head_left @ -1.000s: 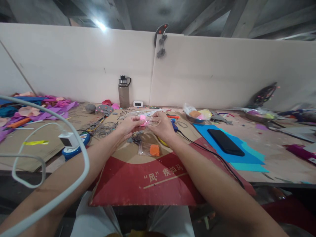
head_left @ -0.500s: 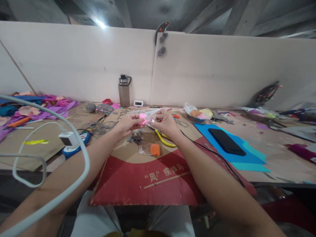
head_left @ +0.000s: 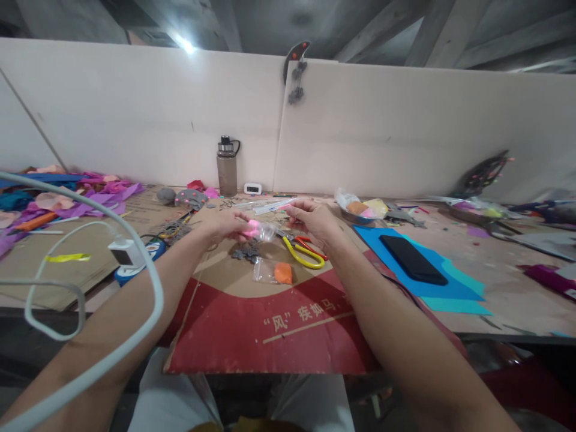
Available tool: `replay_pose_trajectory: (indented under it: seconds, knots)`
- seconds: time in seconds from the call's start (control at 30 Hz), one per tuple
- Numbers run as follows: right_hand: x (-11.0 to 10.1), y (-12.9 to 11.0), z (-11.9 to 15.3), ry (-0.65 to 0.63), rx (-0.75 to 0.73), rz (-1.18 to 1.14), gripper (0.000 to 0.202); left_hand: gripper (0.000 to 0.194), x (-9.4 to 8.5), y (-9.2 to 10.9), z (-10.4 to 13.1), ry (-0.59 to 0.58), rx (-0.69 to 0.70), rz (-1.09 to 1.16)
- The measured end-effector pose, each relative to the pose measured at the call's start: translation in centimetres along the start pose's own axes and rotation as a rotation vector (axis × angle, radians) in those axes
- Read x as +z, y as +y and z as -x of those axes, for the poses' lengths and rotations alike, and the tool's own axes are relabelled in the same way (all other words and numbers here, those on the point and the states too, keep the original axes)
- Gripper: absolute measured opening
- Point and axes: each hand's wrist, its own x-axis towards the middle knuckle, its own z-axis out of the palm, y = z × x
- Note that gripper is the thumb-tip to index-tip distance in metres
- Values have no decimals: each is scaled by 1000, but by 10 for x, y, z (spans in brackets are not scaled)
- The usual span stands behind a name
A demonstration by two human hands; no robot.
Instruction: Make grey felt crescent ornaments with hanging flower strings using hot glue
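Observation:
My left hand (head_left: 231, 227) is closed on a clear plastic bag (head_left: 267, 232) with a lump of pink clay (head_left: 253, 228) in it. To its right, my right hand (head_left: 310, 219) has thumb and fingers pinched together, with a small pink bit at the fingertips. Below the hands lie yellow-handled pliers (head_left: 302, 259) and a red-handled tool (head_left: 310, 246). A small clear bag with orange clay (head_left: 283, 273) rests on the cardboard (head_left: 270, 336), beside some grey pieces (head_left: 246, 253). Behind the fingers is a clear ruler (head_left: 270, 207).
A black phone (head_left: 413, 259) lies on blue sheets (head_left: 459, 288) at the right. A bowl (head_left: 357, 216) holds wrapped clay. A bottle (head_left: 227, 167) and small clock (head_left: 252, 189) stand by the partition. A white cable (head_left: 155, 288) arcs across the left.
My hands have moved apart, the left one drawing the pink clay and its bag slightly left and down. My right hand has come off the bag, uncovering more of the pliers.

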Motion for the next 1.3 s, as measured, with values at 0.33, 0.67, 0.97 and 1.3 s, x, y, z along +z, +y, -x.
replay_pose_trajectory:
  seconds: [0.33, 0.67, 0.97, 1.3]
  knots:
    - [21, 2, 9, -61, -163, 204, 14, 21, 26, 16, 10, 38, 249, -36]
    - [31, 5, 18, 16, -465, 532, 26, 14, 35, 16, 15, -47, 206, 128]
    - [29, 4, 16, 31, -469, 553, 9, 14, 35, 19, 16, -109, 125, 227]
    - [31, 5, 17, 19, -460, 534, 9, 15, 34, 16, 13, -107, 120, 212]
